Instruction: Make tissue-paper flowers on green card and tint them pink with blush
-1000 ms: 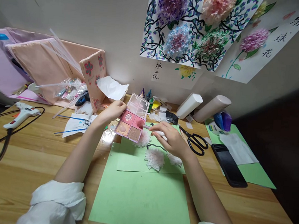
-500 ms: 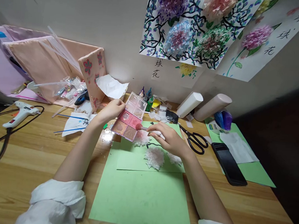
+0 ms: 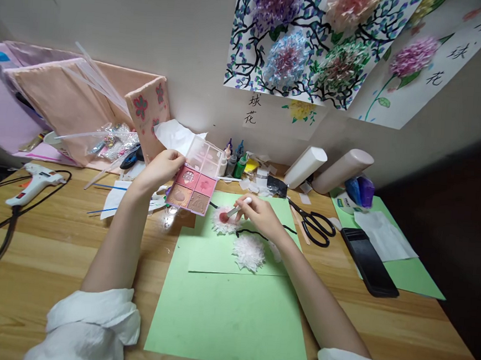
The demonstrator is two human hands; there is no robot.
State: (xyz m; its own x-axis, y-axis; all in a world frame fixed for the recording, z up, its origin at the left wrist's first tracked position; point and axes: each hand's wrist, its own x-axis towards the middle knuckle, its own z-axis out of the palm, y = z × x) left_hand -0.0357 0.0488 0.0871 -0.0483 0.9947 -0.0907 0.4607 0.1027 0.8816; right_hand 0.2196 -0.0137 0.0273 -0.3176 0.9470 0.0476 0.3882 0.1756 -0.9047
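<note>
My left hand pinches the left edge of an open blush palette with pink and tan pans, its clear lid tipped back. In my right hand is a makeup brush with a white handle. Its reddish bristles touch the pinkish centre of a fluffy white paper flower. Nearer to me lies a second pale flower; a third is partly hidden behind my right wrist. The flowers and black painted branches lie on a green paper sheet.
Black scissors and a phone lie to the right. A white glue gun with a black cord sits at the left. Small paint bottles and two larger bottles stand along the wall, near a pink fabric-covered box.
The brush has left the palette's pink pan and come down onto the left flower. My left hand has shifted the palette left and slightly away from the flowers.
</note>
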